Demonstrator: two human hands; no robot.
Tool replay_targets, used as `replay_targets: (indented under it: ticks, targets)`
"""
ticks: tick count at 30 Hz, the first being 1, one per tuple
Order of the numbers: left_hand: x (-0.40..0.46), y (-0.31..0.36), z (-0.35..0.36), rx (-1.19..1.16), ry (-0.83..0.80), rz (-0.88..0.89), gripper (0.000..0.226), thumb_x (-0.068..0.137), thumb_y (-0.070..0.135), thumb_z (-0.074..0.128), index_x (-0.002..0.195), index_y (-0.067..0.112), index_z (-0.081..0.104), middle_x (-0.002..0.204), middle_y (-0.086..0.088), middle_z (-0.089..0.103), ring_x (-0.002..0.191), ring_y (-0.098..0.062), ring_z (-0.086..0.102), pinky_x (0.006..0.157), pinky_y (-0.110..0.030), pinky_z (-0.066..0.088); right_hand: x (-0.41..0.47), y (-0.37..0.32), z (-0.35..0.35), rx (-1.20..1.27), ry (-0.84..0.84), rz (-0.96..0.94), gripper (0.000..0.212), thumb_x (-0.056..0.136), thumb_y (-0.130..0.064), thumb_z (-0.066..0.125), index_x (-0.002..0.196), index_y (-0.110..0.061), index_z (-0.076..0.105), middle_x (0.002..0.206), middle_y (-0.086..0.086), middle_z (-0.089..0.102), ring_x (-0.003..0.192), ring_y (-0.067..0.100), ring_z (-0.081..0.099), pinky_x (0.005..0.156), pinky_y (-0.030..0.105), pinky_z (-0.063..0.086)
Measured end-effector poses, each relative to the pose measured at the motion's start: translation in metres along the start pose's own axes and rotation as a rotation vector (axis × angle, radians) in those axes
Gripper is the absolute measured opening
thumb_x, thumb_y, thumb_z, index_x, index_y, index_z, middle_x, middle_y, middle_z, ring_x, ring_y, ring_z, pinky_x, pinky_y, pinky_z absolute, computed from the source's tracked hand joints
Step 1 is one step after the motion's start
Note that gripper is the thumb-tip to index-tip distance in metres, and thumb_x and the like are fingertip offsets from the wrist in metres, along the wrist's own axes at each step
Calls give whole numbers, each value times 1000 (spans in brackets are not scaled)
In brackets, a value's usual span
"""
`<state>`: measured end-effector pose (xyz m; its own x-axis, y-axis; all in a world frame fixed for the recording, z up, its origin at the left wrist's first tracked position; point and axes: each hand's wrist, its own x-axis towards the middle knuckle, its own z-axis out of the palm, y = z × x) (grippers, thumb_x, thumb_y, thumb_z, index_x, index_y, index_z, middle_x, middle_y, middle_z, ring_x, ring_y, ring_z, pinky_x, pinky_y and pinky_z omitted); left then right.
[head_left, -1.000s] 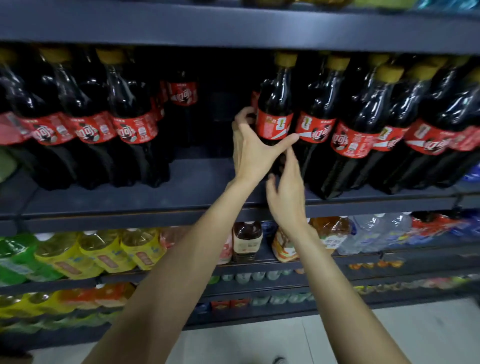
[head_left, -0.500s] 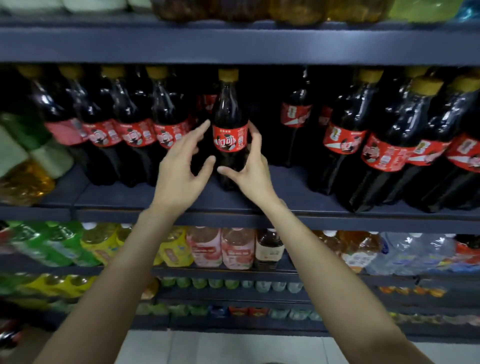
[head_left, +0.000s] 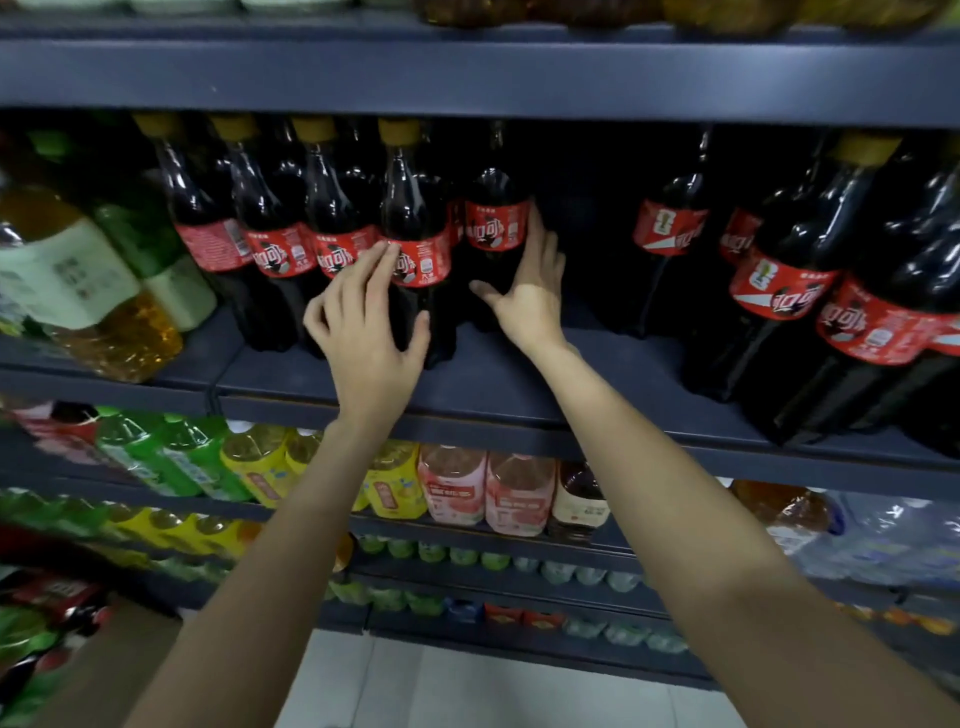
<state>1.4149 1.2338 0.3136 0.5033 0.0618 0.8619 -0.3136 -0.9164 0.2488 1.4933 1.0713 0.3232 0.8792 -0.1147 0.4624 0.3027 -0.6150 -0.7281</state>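
Two open hands straighten a row: left hand (head_left: 363, 332) touches the front yellow-capped dark cola bottle (head_left: 410, 197), right hand (head_left: 530, 301) presses the recessed red-labelled cola bottle (head_left: 496, 226) on the dark metal shelf (head_left: 483, 384). Next, probably slide it forward, level.

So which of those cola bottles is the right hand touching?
The set-back cola bottle, just right of the four yellow-capped front bottles: the right hand lays straight fingers against its red label's right edge.
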Motion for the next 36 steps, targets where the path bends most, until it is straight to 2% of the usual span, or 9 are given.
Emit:
replay_targets:
  ticks: [5, 9, 13, 18, 21, 25, 28, 31, 36]
  targets:
    - [-6, 38, -1, -301, 143, 92, 30, 87, 5, 58, 117, 4, 60, 119, -12, 59, 114, -23, 50, 99, -33, 36, -10, -7, -20, -157, -37, -72, 106, 74, -28, 78, 151, -16, 6, 148, 17, 27, 131, 36, 30, 107, 45, 30]
    - [10, 86, 15, -756, -236, 57, 25, 89, -1, 56, 112, 5, 62, 110, -3, 60, 106, -15, 56, 93, -30, 47, -57, -3, -66, -78, 91, -169, 71, 88, -11, 61, 148, -20, 24, 137, 9, 39, 118, 24, 50, 89, 33, 49]
    - [30, 133, 56, -941, -433, -203, 38, 87, 8, 63, 123, 9, 54, 112, 1, 59, 102, -8, 58, 89, -26, 51, -104, 19, -105, -88, 341, -151, 50, 90, -5, 52, 139, -11, 42, 128, 5, 51, 115, 15, 51, 94, 14, 38]
    - [50, 182, 107, -854, -478, -346, 94, 65, 29, 84, 142, 14, 32, 134, -9, 46, 119, -20, 50, 99, -34, 45, -101, 40, -111, -181, 175, 62, 72, 90, -1, 49, 150, -9, 11, 154, 12, 19, 140, 26, 27, 105, 24, 32]
    - [60, 190, 122, -768, -471, -354, 90, 63, 32, 84, 136, 14, 35, 132, -6, 48, 119, -20, 51, 96, -39, 46, -83, 42, -110, -167, 122, 115, 79, 90, 1, 49, 151, -10, 0, 152, 15, 17, 134, 34, 34, 101, 38, 41]
    - [46, 163, 98, -924, -478, -405, 84, 65, 28, 83, 134, 18, 36, 120, 2, 58, 111, -10, 58, 97, -37, 49, -69, 38, -116, -93, 131, 92, 87, 89, -8, 57, 151, -13, -4, 142, 16, 32, 130, 31, 38, 101, 37, 38]
    - [27, 127, 54, -1035, -556, -399, 78, 76, 9, 78, 139, 14, 32, 117, 10, 56, 108, -1, 58, 97, -29, 50, -73, 31, -116, 110, -62, 14, 104, 82, -18, 71, 150, -29, -7, 150, 7, 34, 135, 20, 38, 105, 35, 39]
    - [17, 98, 14, -901, -575, -297, 74, 82, 14, 72, 142, 17, 30, 127, 9, 54, 117, 2, 53, 100, -20, 44, -78, 14, -94, 173, -150, -27, 101, 77, -22, 76, 148, -35, 5, 138, 0, 52, 124, 16, 51, 98, 38, 47]
    - [14, 67, -13, -221, -256, -39, 73, 83, 28, 71, 143, 6, 35, 132, -12, 52, 123, -26, 46, 104, -33, 39, -74, -15, -50, 218, -76, -54, 96, 75, -21, 78, 145, -30, 13, 129, 4, 58, 114, 20, 58, 87, 45, 53]
